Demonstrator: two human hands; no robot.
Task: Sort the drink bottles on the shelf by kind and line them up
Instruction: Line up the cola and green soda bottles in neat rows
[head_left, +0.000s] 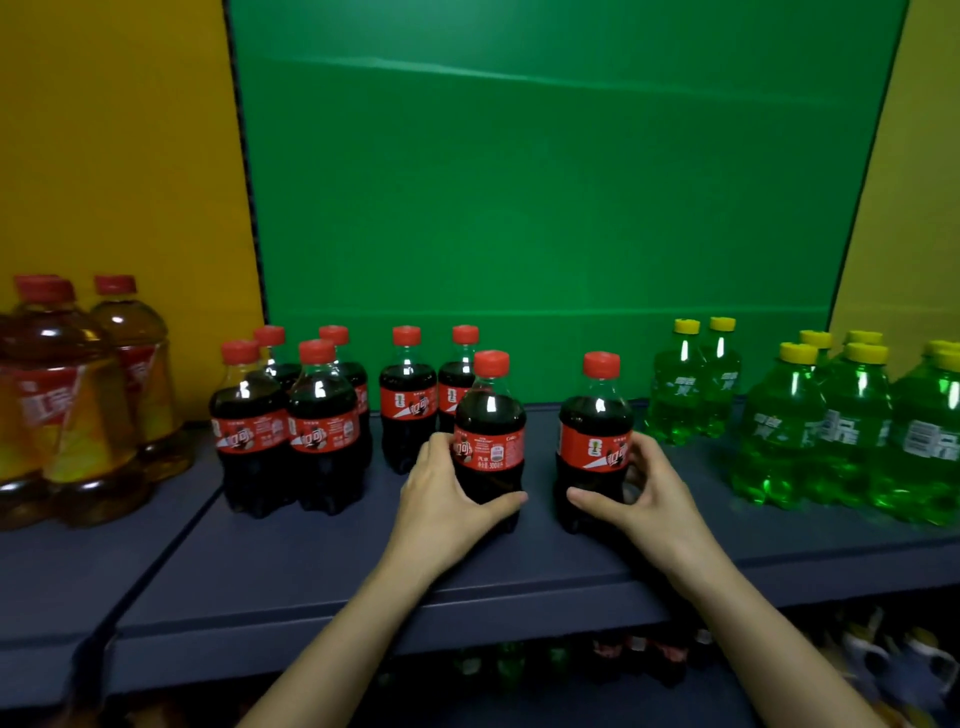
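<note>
Head view showed a dark shelf (291, 566) with three kinds of drink. The tea bottles (67, 415) stood at the far left, the green bottles (841, 431) at the right, and the cola group (311, 415) in the middle, all upright.

Two more cola bottles stood apart from that group, near the front edge. The left hand (447, 499) was closed around the left cola (489, 436), thumb in front near its base and fingers behind the label. The right hand (652, 488) was clamped on the right cola (596, 436) in the same way. Both bottles seemed to rest on the shelf, though I could not tell if one was a little lifted.

My judgement of the risks: both grips were low on the body, so a quick sideways push could tip a bottle at its top. The left cola stood just in front of two back bottles (434, 395); sliding it backward or left could knock them and break the row. The front edge was near, so pulling toward the person could drop a bottle onto the lower shelf (571, 660). Moving two bottles at once also divided attention.
</note>
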